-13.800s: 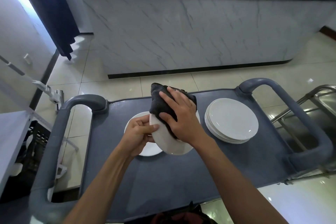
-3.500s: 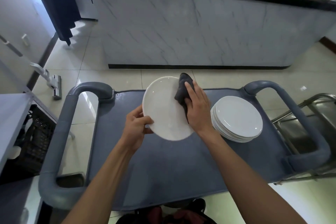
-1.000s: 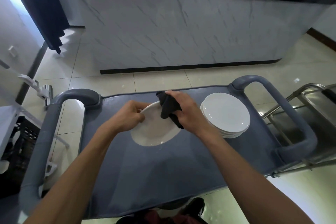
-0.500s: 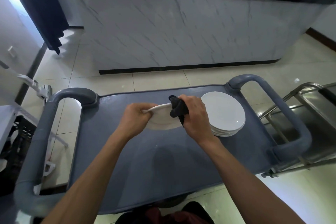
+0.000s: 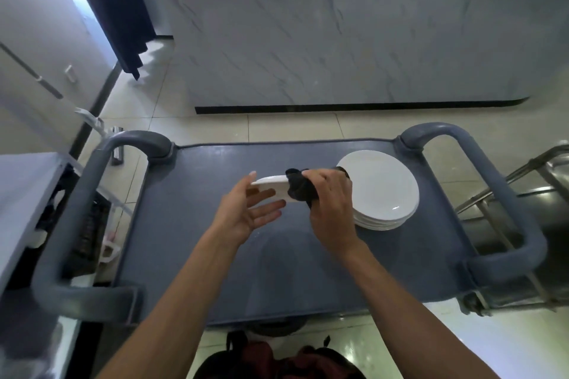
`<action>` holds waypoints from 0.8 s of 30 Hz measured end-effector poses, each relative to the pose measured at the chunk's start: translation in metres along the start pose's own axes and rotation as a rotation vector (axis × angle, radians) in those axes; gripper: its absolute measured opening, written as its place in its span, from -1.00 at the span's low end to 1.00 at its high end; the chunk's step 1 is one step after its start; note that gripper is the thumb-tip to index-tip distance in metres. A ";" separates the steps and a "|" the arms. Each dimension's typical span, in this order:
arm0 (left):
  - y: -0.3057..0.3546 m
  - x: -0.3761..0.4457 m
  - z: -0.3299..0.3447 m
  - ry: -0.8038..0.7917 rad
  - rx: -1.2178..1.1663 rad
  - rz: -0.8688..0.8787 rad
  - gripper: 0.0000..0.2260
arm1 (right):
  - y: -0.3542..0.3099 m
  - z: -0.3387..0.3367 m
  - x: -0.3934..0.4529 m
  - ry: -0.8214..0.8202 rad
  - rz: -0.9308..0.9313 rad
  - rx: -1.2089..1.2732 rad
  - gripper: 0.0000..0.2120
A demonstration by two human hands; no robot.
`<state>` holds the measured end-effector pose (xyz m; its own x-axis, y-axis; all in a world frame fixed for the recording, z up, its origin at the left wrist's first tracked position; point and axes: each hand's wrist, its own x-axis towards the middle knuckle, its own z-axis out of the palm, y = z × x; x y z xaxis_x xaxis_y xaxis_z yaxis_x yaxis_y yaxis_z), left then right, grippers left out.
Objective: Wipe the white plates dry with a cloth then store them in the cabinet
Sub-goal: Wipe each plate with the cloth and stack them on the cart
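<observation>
A white plate (image 5: 271, 186) is held nearly edge-on above the grey cart top (image 5: 191, 224), its right part hidden by a dark cloth (image 5: 300, 189) gripped with it by the right hand (image 5: 331, 194). The left hand (image 5: 249, 209) is spread open beneath. A plate stack (image 5: 385, 191) is partly covered behind.

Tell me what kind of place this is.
Probably a restaurant or café service area: a grey service cart carrying a stack of white plates, in front of a long marble-fronted counter.

Plate stack (image 5: 381, 191) at cart (image 5: 191, 255) top's right; held plate (image 5: 271, 186) just left, above it.
</observation>
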<state>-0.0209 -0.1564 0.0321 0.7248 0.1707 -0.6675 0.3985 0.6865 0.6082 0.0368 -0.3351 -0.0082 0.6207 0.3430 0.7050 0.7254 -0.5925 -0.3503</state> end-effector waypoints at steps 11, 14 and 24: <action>-0.029 -0.008 0.006 0.124 -0.275 0.115 -0.70 | 0.015 -0.023 -0.043 -0.193 -0.141 0.169 -0.61; -0.038 -0.016 0.010 0.133 -0.232 0.194 -0.76 | 0.010 -0.032 -0.041 -0.218 -0.031 0.242 -0.62; -0.062 -0.039 0.019 0.092 -0.167 0.346 -0.77 | -0.016 -0.043 -0.019 -0.306 0.489 0.615 -0.54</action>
<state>-0.0638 -0.2191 0.0286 0.7439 0.4697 -0.4753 0.0366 0.6816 0.7308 0.0010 -0.3639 0.0108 0.8961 0.3859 0.2193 0.3316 -0.2538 -0.9086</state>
